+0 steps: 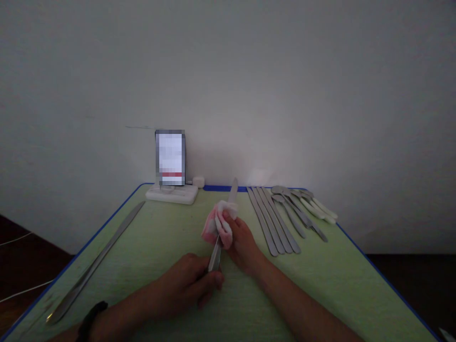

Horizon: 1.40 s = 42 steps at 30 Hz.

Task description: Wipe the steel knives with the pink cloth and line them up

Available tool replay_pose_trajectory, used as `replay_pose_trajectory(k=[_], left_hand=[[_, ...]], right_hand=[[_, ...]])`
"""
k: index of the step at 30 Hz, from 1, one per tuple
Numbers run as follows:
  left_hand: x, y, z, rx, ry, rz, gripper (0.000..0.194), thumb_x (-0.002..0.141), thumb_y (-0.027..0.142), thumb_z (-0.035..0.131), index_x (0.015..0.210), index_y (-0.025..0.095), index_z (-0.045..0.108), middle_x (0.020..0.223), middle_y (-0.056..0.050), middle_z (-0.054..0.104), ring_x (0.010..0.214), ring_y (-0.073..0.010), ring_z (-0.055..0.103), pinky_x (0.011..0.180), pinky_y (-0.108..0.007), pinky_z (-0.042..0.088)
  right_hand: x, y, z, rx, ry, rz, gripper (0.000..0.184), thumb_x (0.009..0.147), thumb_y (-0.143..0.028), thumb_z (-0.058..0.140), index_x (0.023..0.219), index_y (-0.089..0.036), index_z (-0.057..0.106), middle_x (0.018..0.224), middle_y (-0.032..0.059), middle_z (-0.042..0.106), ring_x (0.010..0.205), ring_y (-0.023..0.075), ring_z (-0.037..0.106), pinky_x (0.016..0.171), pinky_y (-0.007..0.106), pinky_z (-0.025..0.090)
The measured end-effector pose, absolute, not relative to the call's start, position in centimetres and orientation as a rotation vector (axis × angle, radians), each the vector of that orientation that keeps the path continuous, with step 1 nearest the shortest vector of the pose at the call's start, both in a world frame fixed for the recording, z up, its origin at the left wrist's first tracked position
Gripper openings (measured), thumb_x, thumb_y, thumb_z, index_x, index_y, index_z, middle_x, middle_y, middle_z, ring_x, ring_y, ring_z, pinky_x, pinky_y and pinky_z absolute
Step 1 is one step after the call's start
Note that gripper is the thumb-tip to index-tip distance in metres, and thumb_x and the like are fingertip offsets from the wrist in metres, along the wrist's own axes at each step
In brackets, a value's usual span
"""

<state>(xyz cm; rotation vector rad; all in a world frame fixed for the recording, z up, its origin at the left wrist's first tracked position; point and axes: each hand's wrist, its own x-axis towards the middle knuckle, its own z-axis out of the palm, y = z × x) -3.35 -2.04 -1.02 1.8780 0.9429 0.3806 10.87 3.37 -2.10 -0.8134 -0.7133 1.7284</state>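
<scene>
A table knife (214, 257) is held over the middle of the table, its blade slanting away toward the back edge. My left hand (195, 281) is closed around the handle end. Higher up, my right hand (244, 243) grips a pink and white cloth (218, 222), which is folded around the knife's middle. The blade tip shows beyond the cloth. The parts of the knife inside the cloth and under my left fingers are hidden.
Several table knives (272, 225) lie side by side to the right, beside spoons (288, 211) and white-handled cutlery (315, 207). Another knife (98, 260) lies along the left. A lit phone (170, 156) stands on a white stand (172, 194) near the wall. Blue edging borders the green table (149, 247).
</scene>
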Motion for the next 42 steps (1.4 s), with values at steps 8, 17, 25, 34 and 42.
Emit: replay_pose_trajectory(k=[8,17,25,34,42], left_hand=[[-3.1,-2.3,-0.7,1.869,0.936,0.351,0.037,0.089,0.042,0.039,0.060,0.018,0.042,0.052,0.006,0.041,0.046,-0.0069,0.037,0.045,-0.017,0.029],[-3.0,-2.3,-0.8,1.881,0.942,0.342,0.037,0.089,0.040,0.039,0.060,0.018,0.041,0.053,0.005,0.040,0.046,-0.0071,0.035,0.044,-0.018,0.027],[-3.0,-2.3,-0.6,1.895,0.924,0.354,0.039,0.090,0.042,0.037,0.060,0.018,0.043,0.052,0.005,0.042,0.047,-0.0074,0.038,0.046,-0.018,0.030],[-3.2,-2.2,-1.4,1.793,0.997,0.457,0.042,0.091,0.046,0.032,0.069,0.016,0.053,0.043,0.007,0.044,0.039,-0.0071,0.040,0.045,-0.017,0.034],[-3.0,-2.0,-1.6,1.733,1.168,0.467,0.048,0.086,0.053,0.038,0.059,0.016,0.054,0.037,0.008,0.036,0.033,-0.0068,0.035,0.037,-0.017,0.025]], right_hand=[[11.1,3.5,-2.6,-0.844,-0.943,1.700,0.030,0.069,-0.045,0.067,0.072,-0.016,0.061,0.059,-0.0026,0.052,0.051,0.0078,0.040,0.050,0.022,0.032],[11.3,3.6,-3.1,-0.857,-0.982,1.689,0.032,0.071,-0.048,0.065,0.073,-0.016,0.061,0.060,-0.0020,0.051,0.052,0.0083,0.041,0.051,0.022,0.032],[11.2,3.6,-2.9,-0.846,-0.975,1.697,0.032,0.070,-0.047,0.066,0.071,-0.016,0.060,0.057,-0.0031,0.050,0.051,0.0080,0.040,0.050,0.022,0.030],[11.1,3.5,-2.6,-0.850,-0.930,1.698,0.035,0.067,-0.050,0.067,0.070,-0.016,0.061,0.058,-0.0026,0.051,0.051,0.0081,0.040,0.049,0.022,0.030],[11.0,3.3,-1.9,-0.775,-0.695,1.789,0.031,0.063,-0.044,0.072,0.069,-0.015,0.061,0.059,-0.0027,0.053,0.052,0.0088,0.044,0.050,0.022,0.034]])
